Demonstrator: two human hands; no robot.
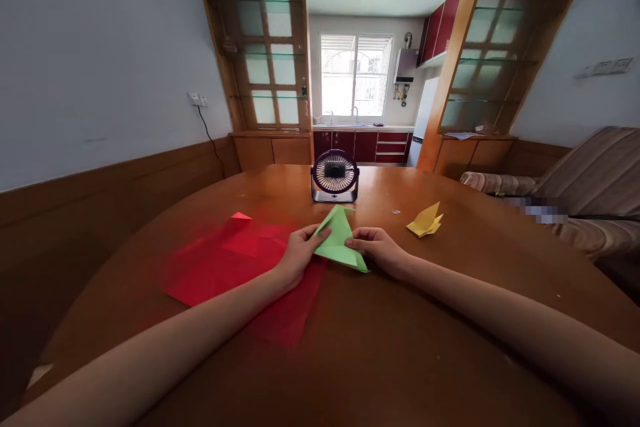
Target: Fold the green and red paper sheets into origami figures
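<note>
Item: folded green paper (pixel 340 240), triangular, held between your two hands over the desk (pixel 400 347).

Your left hand (pixel 300 255) pinched the paper's left edge, thumb on top, fingers beneath. Your right hand (pixel 376 248) gripped the right side, fingers curled over the lower corner. Both hands were closed on the sheet; neither was free.

Orientation: the long axis ran from an apex pointing away from you, beyond your fingertips, to a base lying between the hands, its lower corner tucked under your right hand. Each hand sat about equally near it.

Surroundings: red paper (pixel 235 267) lay spread beneath and outward of your left hand, the green piece overlapping its edge. A small desk fan (pixel 335 177) stood straight beyond the apex, apart from it. A folded yellow paper (pixel 425 221) rested beyond and outward of your right hand, well clear.

Obstructions: none lay between the hands.
</note>
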